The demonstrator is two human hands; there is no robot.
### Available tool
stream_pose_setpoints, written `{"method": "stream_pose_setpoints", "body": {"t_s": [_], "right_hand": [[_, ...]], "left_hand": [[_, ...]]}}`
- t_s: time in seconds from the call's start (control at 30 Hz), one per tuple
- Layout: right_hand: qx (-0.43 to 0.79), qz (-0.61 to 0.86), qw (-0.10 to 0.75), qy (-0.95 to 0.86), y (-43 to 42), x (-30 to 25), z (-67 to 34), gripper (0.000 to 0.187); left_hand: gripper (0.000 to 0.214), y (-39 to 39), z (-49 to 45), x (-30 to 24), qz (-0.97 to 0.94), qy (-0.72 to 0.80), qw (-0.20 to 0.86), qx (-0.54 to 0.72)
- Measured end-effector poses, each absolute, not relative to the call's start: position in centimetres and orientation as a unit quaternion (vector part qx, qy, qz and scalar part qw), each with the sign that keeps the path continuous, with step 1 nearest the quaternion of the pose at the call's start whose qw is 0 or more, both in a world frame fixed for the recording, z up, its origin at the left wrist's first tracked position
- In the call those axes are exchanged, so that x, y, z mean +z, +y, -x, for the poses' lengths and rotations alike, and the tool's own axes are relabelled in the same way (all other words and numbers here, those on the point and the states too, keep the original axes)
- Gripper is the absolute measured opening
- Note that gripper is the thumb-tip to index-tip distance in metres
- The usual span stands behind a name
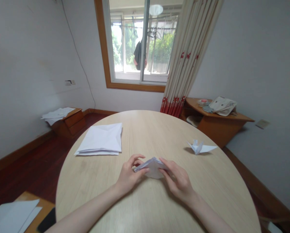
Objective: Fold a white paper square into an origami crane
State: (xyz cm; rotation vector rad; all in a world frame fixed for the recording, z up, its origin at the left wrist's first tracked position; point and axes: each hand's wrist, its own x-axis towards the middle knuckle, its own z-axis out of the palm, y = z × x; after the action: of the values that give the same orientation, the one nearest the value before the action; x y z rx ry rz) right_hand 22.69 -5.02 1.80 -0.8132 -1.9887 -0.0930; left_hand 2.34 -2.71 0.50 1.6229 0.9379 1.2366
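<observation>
A small folded piece of white paper (152, 167) is held just above the round wooden table (145, 136), near its front middle. My left hand (129, 173) pinches its left corner with thumb and fingers. From the right, my right hand (177, 180) grips the paper's other side, fingers closed over its edge. A stack of white paper sheets (101, 139) lies on the table to the far left of my hands. A finished folded paper bird (199, 147) rests on the table to the far right.
A low wooden cabinet (71, 120) with papers on top stands by the left wall. A corner desk (216, 124) with a cloth bag and a dish stands at the right under the curtain. White sheets (12, 215) lie on a stool at the bottom left.
</observation>
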Motion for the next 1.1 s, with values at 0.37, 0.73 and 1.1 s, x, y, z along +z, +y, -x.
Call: {"method": "stream_pose_setpoints", "body": {"t_s": [0.37, 0.73, 1.1], "right_hand": [[0.015, 0.405, 0.530, -0.745, -5.0, 1.5, -22.7, 0.025], [0.253, 0.435, 0.454, -0.735, -4.7, 1.1, -22.6, 0.058], [0.306, 0.446, 0.404, -0.738, -4.7, 1.0, -22.6, 0.024]], "left_hand": [[0.056, -1.9, -3.0, -0.3, -0.518, 0.385, 0.594, 0.480], [0.050, -1.8, -2.9, -0.5, -0.559, 0.404, 0.523, 0.500], [0.037, -1.5, -2.7, -0.5, -0.626, 0.474, 0.427, 0.448]]}}
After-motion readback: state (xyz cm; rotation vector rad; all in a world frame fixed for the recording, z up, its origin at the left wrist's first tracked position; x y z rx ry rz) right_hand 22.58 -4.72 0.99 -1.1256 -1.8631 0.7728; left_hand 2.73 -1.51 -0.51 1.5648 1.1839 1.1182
